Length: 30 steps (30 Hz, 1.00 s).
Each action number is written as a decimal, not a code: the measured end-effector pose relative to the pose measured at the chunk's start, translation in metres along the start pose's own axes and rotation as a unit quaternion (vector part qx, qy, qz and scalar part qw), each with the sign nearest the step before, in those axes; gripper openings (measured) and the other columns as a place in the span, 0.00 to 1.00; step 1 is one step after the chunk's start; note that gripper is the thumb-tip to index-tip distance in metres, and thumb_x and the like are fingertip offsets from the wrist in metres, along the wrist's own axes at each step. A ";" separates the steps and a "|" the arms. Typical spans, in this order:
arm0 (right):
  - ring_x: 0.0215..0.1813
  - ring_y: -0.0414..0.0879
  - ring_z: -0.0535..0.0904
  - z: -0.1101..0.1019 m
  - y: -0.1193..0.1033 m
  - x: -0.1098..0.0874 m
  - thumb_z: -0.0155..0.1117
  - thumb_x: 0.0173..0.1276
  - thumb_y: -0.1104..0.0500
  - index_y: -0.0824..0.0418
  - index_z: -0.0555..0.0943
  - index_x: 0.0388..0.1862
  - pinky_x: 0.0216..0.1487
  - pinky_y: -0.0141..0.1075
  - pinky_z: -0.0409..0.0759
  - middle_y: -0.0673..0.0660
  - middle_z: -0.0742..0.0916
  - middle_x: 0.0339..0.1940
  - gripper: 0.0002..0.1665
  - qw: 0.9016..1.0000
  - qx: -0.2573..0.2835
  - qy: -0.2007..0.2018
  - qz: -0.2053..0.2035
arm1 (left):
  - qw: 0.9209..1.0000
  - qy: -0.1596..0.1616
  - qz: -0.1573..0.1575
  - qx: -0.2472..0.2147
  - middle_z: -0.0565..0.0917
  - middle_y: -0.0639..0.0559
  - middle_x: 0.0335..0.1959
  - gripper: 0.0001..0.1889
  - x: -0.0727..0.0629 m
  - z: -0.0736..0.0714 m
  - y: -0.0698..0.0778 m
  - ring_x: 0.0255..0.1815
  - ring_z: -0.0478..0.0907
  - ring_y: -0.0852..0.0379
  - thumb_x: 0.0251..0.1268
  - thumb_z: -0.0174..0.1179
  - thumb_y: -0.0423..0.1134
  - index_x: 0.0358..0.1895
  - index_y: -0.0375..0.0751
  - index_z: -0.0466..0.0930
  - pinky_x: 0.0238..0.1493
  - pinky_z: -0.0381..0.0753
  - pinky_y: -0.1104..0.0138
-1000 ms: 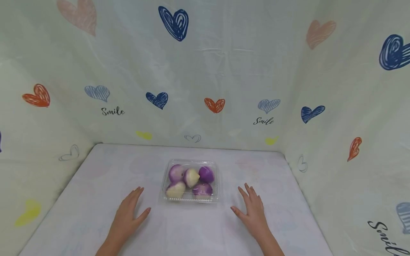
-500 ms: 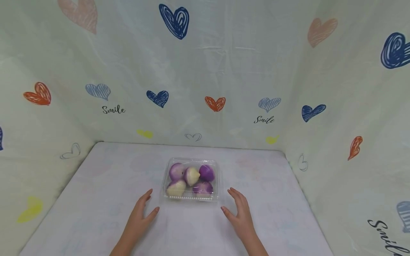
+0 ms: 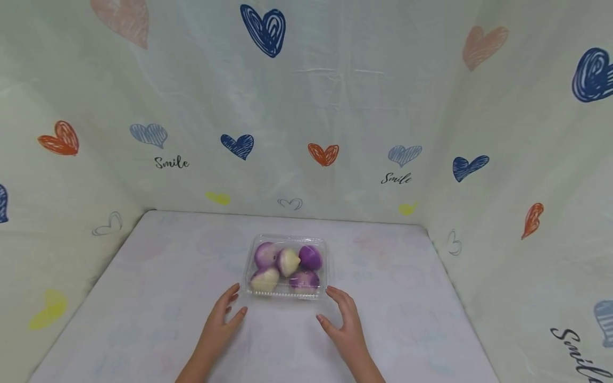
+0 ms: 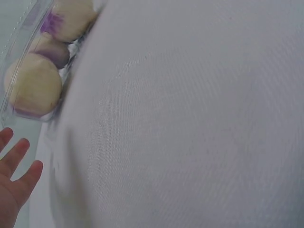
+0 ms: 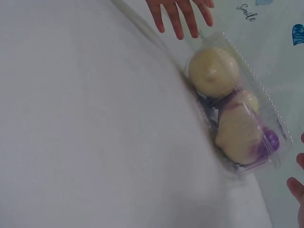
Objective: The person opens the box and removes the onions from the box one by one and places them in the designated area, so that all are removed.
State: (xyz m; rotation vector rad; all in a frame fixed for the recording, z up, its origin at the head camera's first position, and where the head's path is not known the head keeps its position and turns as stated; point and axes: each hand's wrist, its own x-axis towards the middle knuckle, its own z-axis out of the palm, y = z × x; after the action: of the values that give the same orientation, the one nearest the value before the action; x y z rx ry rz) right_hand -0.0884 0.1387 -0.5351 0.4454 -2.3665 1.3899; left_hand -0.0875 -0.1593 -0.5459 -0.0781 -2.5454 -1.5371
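A clear plastic clamshell box [image 3: 284,293] lies closed on the table, holding several purple-and-cream round vegetables that look like turnips [image 3: 288,262]. My left hand [image 3: 215,331] is just off the box's near left corner, fingers spread and slightly bent. Opposite it, my right hand [image 3: 348,331] hovers by the near right corner, its thumb apart from its fingers. Neither hand holds anything; whether the right fingertips touch the rim cannot be told. In the left wrist view one end of the box [image 4: 33,117] shows above fingers [image 4: 29,178]. The right wrist view has fingers at both ends of the box [image 5: 270,95].
The white table [image 3: 191,244] spreads around the box on all sides. A pale cloth with printed hearts [image 3: 323,154] hangs behind the table and along both its sides.
Both hands have moved inward from farther apart, nearing the box's front corners. The box stays in its place; the head view has shifted slightly.
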 end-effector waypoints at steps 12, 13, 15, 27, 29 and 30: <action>0.63 0.49 0.71 0.025 -0.008 -0.004 0.76 0.55 0.61 0.62 0.77 0.61 0.59 0.42 0.73 0.53 0.79 0.61 0.34 0.999 0.022 -0.016 -0.039 | 0.999 0.028 0.013 0.008 0.78 0.39 0.58 0.27 -0.002 0.004 0.004 0.55 0.77 0.41 0.63 0.63 0.30 0.65 0.32 0.67 0.54 0.74 0.45; 0.63 0.49 0.71 0.026 -0.008 -0.004 0.76 0.55 0.61 0.60 0.76 0.62 0.59 0.43 0.74 0.52 0.79 0.61 0.34 0.999 0.023 -0.020 -0.038 | 0.999 0.029 0.015 0.007 0.79 0.40 0.57 0.27 -0.002 0.005 0.004 0.54 0.78 0.42 0.63 0.63 0.30 0.65 0.33 0.68 0.54 0.74 0.46; 0.63 0.49 0.71 0.029 -0.010 -0.005 0.76 0.56 0.60 0.59 0.76 0.62 0.59 0.44 0.74 0.51 0.79 0.61 0.34 0.999 0.027 -0.025 -0.036 | 0.999 0.030 0.021 0.001 0.80 0.41 0.55 0.27 -0.003 0.006 0.005 0.53 0.79 0.43 0.63 0.64 0.29 0.65 0.32 0.68 0.54 0.75 0.47; 0.58 0.58 0.74 0.040 -0.020 -0.008 0.80 0.46 0.68 0.66 0.79 0.56 0.57 0.40 0.74 0.61 0.81 0.56 0.34 0.998 0.013 -0.021 -0.061 | 0.999 0.009 0.025 -0.044 0.84 0.53 0.46 0.20 -0.009 0.019 0.017 0.46 0.81 0.55 0.65 0.62 0.30 0.60 0.37 0.75 0.55 0.77 0.57; 0.57 0.56 0.75 0.040 -0.022 -0.008 0.80 0.47 0.68 0.65 0.79 0.55 0.57 0.39 0.75 0.60 0.82 0.55 0.33 0.998 0.010 -0.023 -0.063 | 0.999 -0.006 0.014 -0.051 0.84 0.55 0.45 0.20 -0.009 0.023 0.019 0.46 0.81 0.57 0.65 0.63 0.30 0.60 0.39 0.76 0.56 0.77 0.57; 0.57 0.55 0.75 0.040 -0.022 -0.008 0.80 0.47 0.67 0.65 0.79 0.54 0.57 0.39 0.75 0.58 0.82 0.56 0.33 0.998 0.009 -0.024 -0.063 | 0.998 -0.011 0.012 -0.055 0.84 0.56 0.45 0.20 -0.010 0.025 0.019 0.46 0.80 0.58 0.65 0.63 0.31 0.60 0.39 0.75 0.56 0.77 0.56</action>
State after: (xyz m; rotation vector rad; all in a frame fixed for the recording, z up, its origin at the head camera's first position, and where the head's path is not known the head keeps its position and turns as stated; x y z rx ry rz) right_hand -0.0774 0.0935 -0.5399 0.6286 -2.3217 1.3599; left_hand -0.0780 -0.1282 -0.5420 -0.1408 -2.4660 -1.6752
